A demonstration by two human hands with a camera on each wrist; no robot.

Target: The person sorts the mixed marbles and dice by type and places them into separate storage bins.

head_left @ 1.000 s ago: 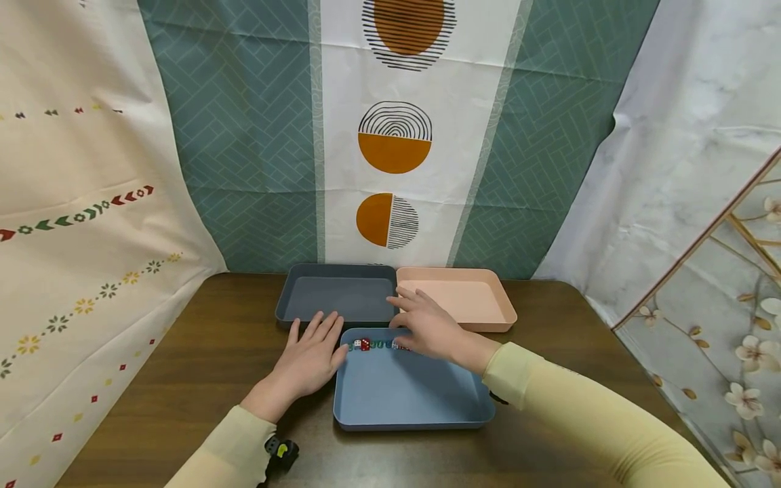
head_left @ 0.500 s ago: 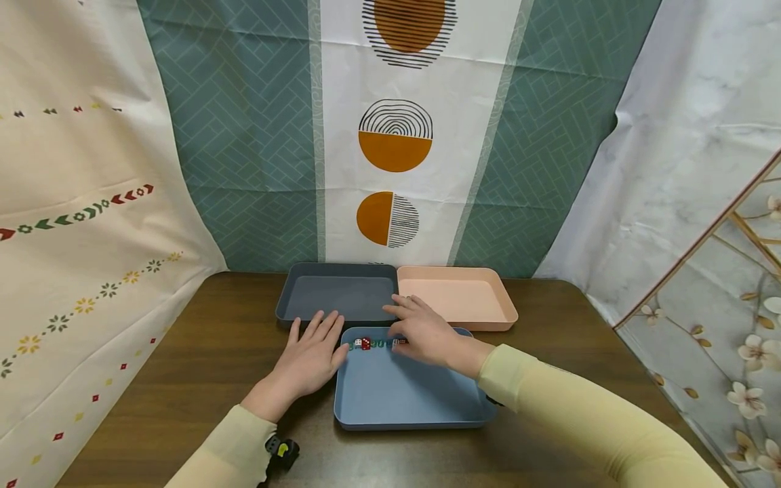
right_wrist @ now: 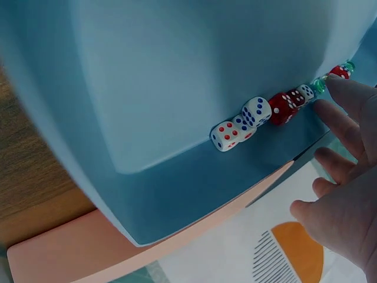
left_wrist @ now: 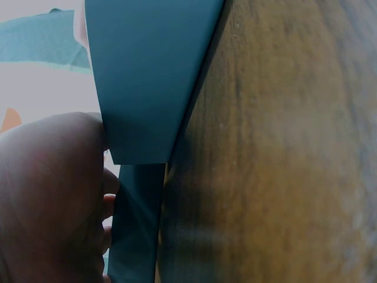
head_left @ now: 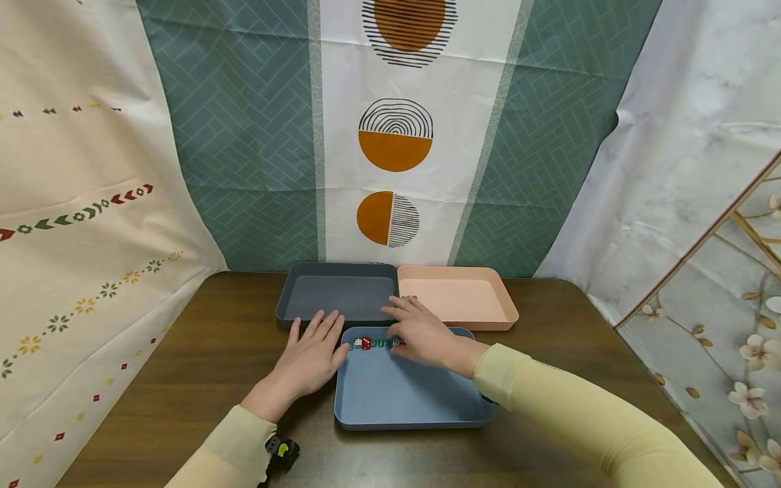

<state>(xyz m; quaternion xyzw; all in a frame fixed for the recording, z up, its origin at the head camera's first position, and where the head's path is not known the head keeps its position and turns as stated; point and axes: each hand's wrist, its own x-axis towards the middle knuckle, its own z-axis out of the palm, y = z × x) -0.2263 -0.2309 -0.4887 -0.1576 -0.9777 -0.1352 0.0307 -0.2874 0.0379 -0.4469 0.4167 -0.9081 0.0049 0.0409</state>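
A blue tray [head_left: 415, 400] stands nearest, with a row of dice [right_wrist: 256, 111] along its far wall. White, red and clear green ones show, including a red die [head_left: 366, 343] near the left corner. My left hand [head_left: 311, 359] lies flat with fingers spread at the tray's left side, thumb over its rim. My right hand [head_left: 421, 332] reaches over the far wall. Its thumb and forefinger come down at a green die [right_wrist: 319, 86] in the row, other fingers held loosely apart. I cannot tell whether they pinch it.
Behind the blue tray, a dark grey tray [head_left: 342, 291] and a pink tray [head_left: 457, 291] stand side by side on the wooden table [head_left: 232, 325]. A patterned cloth [head_left: 390, 230] hangs at the table's back edge.
My right hand has shifted slightly left along the row of dice. My left hand stays where it was.
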